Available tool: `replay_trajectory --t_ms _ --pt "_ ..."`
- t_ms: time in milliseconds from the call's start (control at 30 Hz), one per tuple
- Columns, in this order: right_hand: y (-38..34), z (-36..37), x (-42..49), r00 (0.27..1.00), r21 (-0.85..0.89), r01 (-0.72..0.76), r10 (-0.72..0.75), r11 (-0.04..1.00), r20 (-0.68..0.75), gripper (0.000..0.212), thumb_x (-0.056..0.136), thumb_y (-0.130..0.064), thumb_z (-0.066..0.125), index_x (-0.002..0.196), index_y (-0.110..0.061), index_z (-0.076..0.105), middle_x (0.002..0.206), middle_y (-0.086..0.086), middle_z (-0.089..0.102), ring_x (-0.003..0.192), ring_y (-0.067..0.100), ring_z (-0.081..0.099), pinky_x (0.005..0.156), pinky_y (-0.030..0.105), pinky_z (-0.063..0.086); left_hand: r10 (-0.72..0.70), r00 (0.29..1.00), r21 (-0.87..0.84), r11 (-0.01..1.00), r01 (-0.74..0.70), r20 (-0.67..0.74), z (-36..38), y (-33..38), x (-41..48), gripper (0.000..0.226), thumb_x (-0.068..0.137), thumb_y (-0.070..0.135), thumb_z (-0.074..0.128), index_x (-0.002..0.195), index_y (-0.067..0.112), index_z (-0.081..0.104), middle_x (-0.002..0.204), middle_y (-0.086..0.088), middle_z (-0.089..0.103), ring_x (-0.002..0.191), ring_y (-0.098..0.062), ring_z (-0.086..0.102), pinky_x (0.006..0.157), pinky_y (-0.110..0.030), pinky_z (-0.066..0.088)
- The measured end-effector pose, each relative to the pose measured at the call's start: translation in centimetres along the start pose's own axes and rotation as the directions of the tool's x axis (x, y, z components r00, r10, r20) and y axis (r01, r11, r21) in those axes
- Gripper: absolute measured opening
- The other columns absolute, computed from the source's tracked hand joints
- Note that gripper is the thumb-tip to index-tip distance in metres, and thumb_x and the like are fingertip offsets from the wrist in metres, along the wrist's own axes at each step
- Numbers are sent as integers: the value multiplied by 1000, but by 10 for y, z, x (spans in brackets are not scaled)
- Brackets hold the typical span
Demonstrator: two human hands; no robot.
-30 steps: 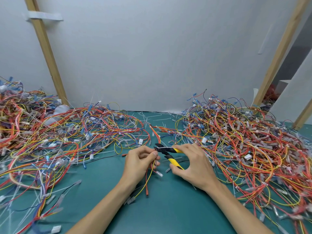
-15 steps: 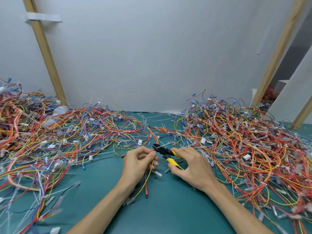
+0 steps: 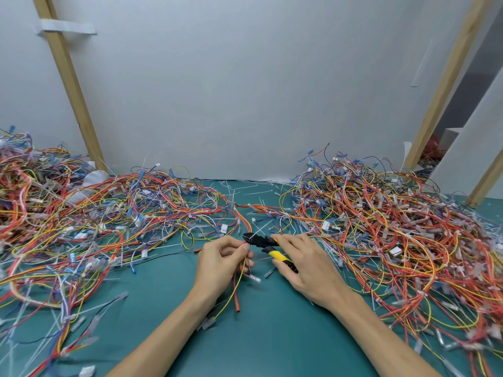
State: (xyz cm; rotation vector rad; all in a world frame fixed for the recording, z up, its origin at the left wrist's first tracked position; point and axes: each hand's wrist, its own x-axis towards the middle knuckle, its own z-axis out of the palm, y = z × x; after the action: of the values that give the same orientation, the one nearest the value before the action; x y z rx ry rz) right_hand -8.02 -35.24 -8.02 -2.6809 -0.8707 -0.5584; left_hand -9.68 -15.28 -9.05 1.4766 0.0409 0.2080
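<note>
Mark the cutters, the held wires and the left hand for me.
cutters (image 3: 275,254): head view, on the yellow handle.
held wires (image 3: 237,303): head view, on the red sleeved end hanging below.
left hand (image 3: 217,259): head view, on the middle of the hand.

No writing, number or brand mark can be read anywhere in this view. The yellow-and-black cutters (image 3: 263,242) show plain handles where they are visible, and the white tape strip (image 3: 66,29) on the wooden post (image 3: 73,85) looks blank. The small white connector (image 3: 224,228) and the thin wires (image 3: 240,270) may carry fine print, but they are too small to tell.
</note>
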Motion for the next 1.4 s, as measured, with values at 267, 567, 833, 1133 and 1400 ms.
replay_trajectory --t_ms 267,567,833,1133,1400 --pt "-4 0 1 996 58 -83 81 995 31 45 99 -54 37 128 -24 54 99 -7 55 91 14 51 77 31 45 1 1000 0 1000 -1 -3 1 3 -2 9 90 2 64 85 -6 64 71 -17 71 57 -21 67 52 -28 54" --pt "-1 2 1 986 125 -163 158 979 51 37 95 -60 41 100 -28 58 81 -8 57 70 11 50 62 29 39 6 1000 32 999 -7 27 0 7 -5 10 89 4 66 89 -7 65 75 -18 72 61 -22 69 58 -32 58" --pt "-1 0 3 983 67 -172 167 983 82 37 96 -58 41 97 -24 57 79 -6 57 71 15 53 63 33 42 10 999 41 999 -11 34 1 8 -5 12 89 3 67 89 -8 65 74 -18 73 59 -20 69 56 -27 56" --pt "-2 1 1 987 74 -155 152 985 42 37 95 -61 39 95 -28 55 77 -9 54 68 10 50 59 27 34 -10 998 15 1000 9 67 -1 9 -4 14 89 4 67 90 -9 64 74 -17 73 58 -17 68 51 -20 50" --pt "-4 -1 1 995 -26 -68 66 997 -79 53 92 -58 44 121 -18 62 105 -4 64 95 20 59 84 33 48 -11 999 51 999 9 52 -1 8 -2 12 87 2 68 87 -8 62 72 -16 73 58 -19 69 50 -22 51"
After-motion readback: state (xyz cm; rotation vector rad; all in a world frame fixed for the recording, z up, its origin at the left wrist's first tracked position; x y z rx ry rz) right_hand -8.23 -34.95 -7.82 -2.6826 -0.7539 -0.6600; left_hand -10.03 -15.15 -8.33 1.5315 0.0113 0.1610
